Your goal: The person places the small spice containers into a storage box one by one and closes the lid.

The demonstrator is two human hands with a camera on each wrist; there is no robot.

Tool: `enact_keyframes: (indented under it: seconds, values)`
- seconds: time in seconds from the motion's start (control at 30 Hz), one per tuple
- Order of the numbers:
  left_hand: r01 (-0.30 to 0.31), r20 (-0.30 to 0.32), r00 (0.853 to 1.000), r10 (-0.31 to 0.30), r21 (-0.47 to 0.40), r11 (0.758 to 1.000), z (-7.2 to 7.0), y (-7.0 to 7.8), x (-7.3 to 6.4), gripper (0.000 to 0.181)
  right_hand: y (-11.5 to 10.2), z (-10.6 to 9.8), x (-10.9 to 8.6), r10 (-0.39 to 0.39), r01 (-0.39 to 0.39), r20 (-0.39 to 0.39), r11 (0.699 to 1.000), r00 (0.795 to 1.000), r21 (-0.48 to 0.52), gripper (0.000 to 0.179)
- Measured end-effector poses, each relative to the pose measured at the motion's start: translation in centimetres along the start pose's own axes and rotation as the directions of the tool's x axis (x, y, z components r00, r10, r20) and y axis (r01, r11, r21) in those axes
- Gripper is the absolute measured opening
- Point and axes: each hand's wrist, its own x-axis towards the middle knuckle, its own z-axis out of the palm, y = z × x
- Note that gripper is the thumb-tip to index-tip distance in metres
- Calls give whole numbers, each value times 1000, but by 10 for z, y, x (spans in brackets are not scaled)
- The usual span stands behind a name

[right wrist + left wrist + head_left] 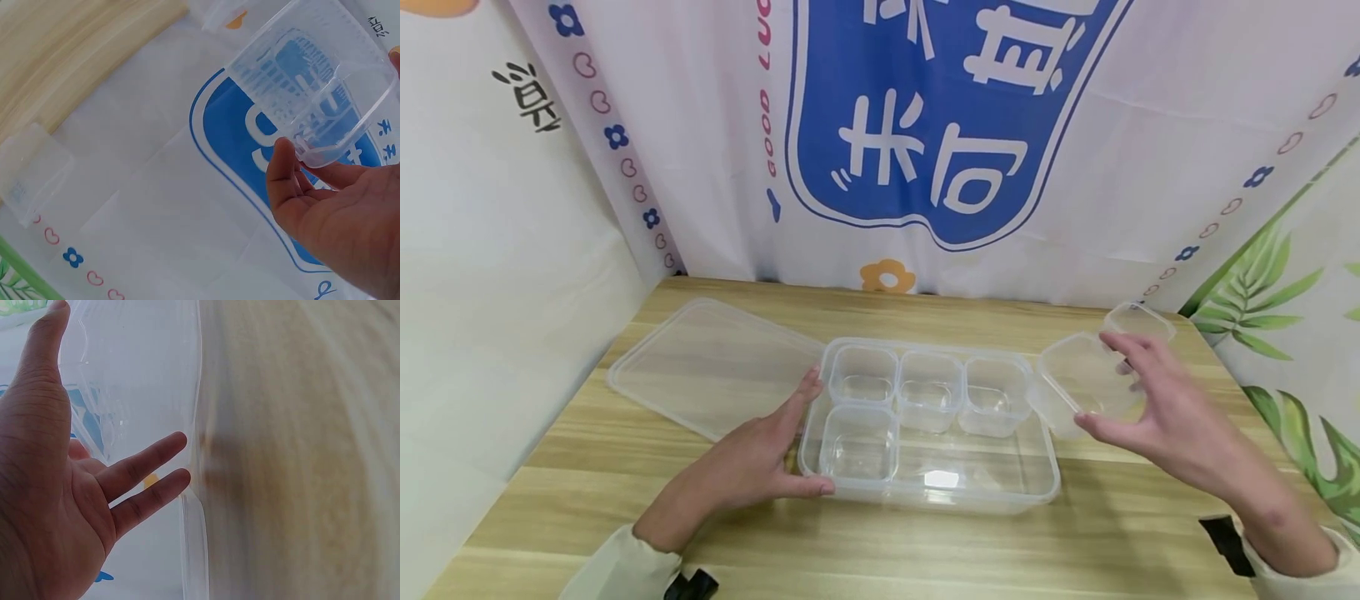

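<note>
A large clear plastic container [970, 475] lies on the table with several small clear boxes [859, 442] inside it, three along the far side and one at the near left. My left hand [760, 462] is at its left end, fingers extended, the thumb by the near rim; in the left wrist view two straight fingers reach toward the container's edge. My right hand [1180, 429] grips another small clear box [1078, 379] between thumb and fingers, tilted, just off the container's right end. The right wrist view shows this box from below the fingers.
A flat translucent lid [707, 367] lies on the table left of the container. Beyond my right hand, another small clear box [1142, 319] stands at the table's far right. A printed cloth [715, 150] hangs behind the wooden table [925, 550].
</note>
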Motion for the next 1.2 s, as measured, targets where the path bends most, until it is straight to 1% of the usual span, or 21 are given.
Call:
enact_keyframes:
  seconds: [0.1, 0.33, 0.5, 0.63, 0.9, 1.2]
  values:
    - [-2, 0, 1000, 2, -1, 1000, 0, 0, 1, 131, -8, 4, 0, -16, 16, 23, 1000, 1000, 6, 95]
    - [-4, -5, 1000, 4, 6, 1000, 1, -1, 1, 132, -20, 17, 4, -88, 86, 37, 996, 995, 32, 94]
    - [-4, -1, 1000, 4, -3, 1000, 0, -1, 2, 132, -29, 24, 7, -115, 109, 78, 991, 990, 79, 93]
    - [-5, 1, 1000, 5, -3, 1000, 0, -1, 2, 132, -36, 31, 10, -160, 150, 93, 983, 983, 103, 93]
    - [5, 7, 1000, -5, -9, 1000, 0, -1, 2, 132, -44, 44, 17, -221, 201, 136, 968, 966, 150, 92]
    - [5, 7, 1000, -5, -9, 1000, 0, 0, 2, 132, -51, 55, 21, -256, 217, 199, 955, 946, 201, 92]
